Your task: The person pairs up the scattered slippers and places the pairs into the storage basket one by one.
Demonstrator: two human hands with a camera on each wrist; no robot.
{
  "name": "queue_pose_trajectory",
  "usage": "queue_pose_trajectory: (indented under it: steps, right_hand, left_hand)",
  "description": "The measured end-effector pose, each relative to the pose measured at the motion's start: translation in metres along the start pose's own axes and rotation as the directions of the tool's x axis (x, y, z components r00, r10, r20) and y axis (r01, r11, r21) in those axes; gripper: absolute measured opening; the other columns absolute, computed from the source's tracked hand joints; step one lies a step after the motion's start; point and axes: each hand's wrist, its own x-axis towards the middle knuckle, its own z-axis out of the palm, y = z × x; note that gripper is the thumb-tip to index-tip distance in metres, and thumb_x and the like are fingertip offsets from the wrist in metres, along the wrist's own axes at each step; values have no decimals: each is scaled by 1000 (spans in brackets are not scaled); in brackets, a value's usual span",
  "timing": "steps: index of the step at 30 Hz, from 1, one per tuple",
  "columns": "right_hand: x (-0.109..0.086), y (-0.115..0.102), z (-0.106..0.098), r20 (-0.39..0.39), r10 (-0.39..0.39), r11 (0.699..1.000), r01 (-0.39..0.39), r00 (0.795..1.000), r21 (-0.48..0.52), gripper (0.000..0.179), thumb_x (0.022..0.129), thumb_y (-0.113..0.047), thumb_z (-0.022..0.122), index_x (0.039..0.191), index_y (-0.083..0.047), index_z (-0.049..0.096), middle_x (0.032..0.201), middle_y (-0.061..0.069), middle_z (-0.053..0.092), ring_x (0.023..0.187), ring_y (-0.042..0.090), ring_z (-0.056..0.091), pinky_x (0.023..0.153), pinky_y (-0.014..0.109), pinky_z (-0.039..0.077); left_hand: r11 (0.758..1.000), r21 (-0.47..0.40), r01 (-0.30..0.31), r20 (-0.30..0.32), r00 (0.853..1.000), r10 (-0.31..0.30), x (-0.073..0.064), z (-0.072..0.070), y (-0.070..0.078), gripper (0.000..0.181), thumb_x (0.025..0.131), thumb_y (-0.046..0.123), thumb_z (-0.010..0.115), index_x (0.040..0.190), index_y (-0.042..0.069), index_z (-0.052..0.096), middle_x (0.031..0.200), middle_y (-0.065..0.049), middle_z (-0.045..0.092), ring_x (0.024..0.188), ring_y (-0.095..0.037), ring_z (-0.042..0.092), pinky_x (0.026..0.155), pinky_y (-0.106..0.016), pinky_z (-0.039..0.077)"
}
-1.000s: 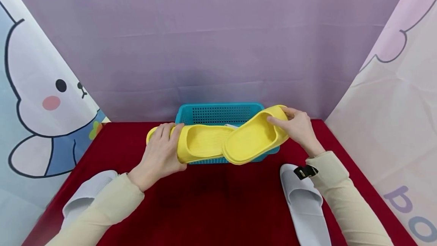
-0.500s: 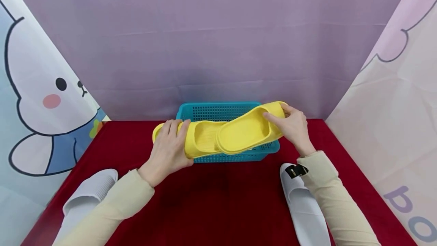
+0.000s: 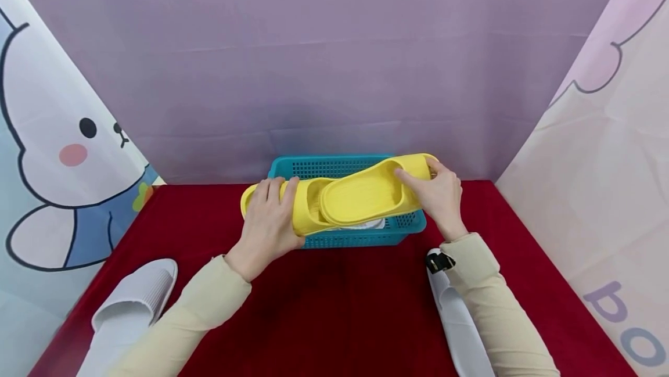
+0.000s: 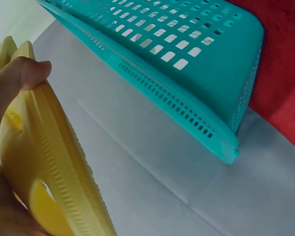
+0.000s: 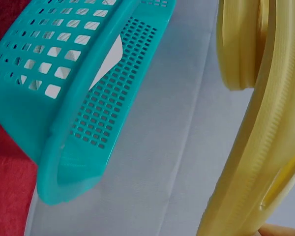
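Pale purple cloth point(image 3: 334, 63) hangs across the far side of the space, meeting a deep red cloth point(image 3: 324, 307) laid over the surface below. From where I stand, a teal perforated basket point(image 3: 355, 241) sits at the far middle, with something white point(image 3: 372, 225) partly visible inside. White slippers lie at the near left point(image 3: 138, 290) and the near right point(image 3: 460, 330), each partly hidden by a beige sleeve.

Both yellow slippers are held up above the surface, apart from the basket's rim in the two wrist views. The left hand point(image 3: 269, 217) is wrapped over the upper of the left yellow slipper point(image 3: 303, 208), fingers on top and thumb on the near side. The right hand point(image 3: 436, 194) pinches the toe end of the right yellow slipper point(image 3: 358, 197), its thumb hooked into the foot opening. That slipper's heel overlaps the other; I cannot tell whether they touch.

I'd judge them light, moulded foam: springy, hard to damage, and not very slippery. The upper looks the surest hold; gripped at one end, the heel may swing or tip.
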Motion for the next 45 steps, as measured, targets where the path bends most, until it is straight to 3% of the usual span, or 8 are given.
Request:
queue_pose_trajectory:
  steps: [5,11,19,33,45]
  right_hand:
    - [-1,-1,3,-50,-12,1000,12,999,-5,71,68,-64,65,119,-14,60,103,9,64,81,24,55,64,28,45]
    - [-6,-3,5,-120,-41,998,37,992,-43,62,69,-63,65,103,-12,61,87,11,61,76,25,53,62,29,41]
    - [-8,-3,6,-133,-32,997,23,991,-70,73,69,-64,64,120,-12,57,98,12,62,82,28,54,70,33,42]
    - [-14,-6,11,-139,-41,997,32,989,-67,74,69,-61,66,122,-11,56,101,14,62,83,29,54,73,36,41]
    - [-21,-6,24,-142,-30,999,23,989,-48,80,67,-61,67,128,-12,52,107,14,62,85,29,54,75,39,42]
  left_hand:
    - [1000,10,-7,-19,1000,7,3,3,3,107,41,46,83,127,-1,41,113,-22,50,105,-35,46,97,-45,37]
    - [999,32,4,24,1000,-5,4,5,6,108,42,47,82,130,0,39,115,-22,49,107,-35,44,98,-45,37]
    - [999,35,-2,29,1000,1,5,6,9,111,40,49,83,131,0,40,115,-21,49,107,-35,43,98,-45,36]
    - [997,64,-30,74,997,25,7,8,10,117,41,57,81,134,2,36,117,-21,47,110,-34,42,100,-44,35]
    - [998,27,-54,43,998,53,6,11,3,117,40,56,81,133,2,37,117,-20,47,110,-33,44,100,-43,37]
